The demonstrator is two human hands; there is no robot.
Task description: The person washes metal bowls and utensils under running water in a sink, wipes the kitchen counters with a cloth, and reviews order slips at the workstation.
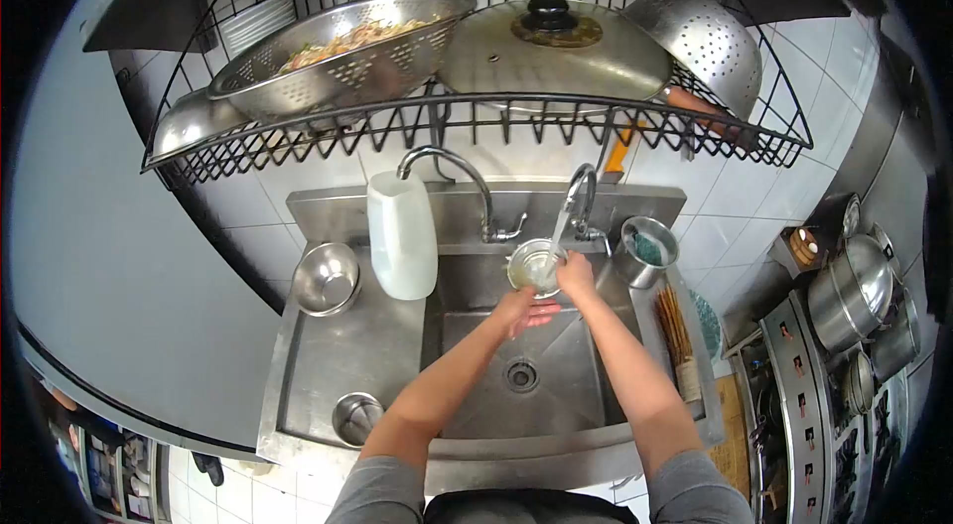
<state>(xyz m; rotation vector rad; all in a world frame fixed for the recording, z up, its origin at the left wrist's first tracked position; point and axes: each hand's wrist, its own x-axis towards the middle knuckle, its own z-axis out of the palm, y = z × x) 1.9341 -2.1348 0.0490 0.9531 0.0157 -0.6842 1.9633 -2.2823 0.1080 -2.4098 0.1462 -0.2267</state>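
A small metal bowl [537,269] is held under the right faucet [582,189], and water runs down into it. My right hand [575,276] grips the bowl's right rim. Just below the bowl, my left hand [526,311] stretches its fingers out to the right over the sink [467,355], with its thumb side close to the bowl's lower edge. Both forearms reach in from the front edge of the sink. The sink's drain [521,376] shows below the hands.
A white plastic jug [402,236] and metal bowls [327,278] stand on the left drainboard, with a metal cup [357,419] nearer. At right are a metal container [646,251] with a green scrubber and a stick brush [678,340]. Overhead, a wire rack [476,102] holds colanders and a lid.
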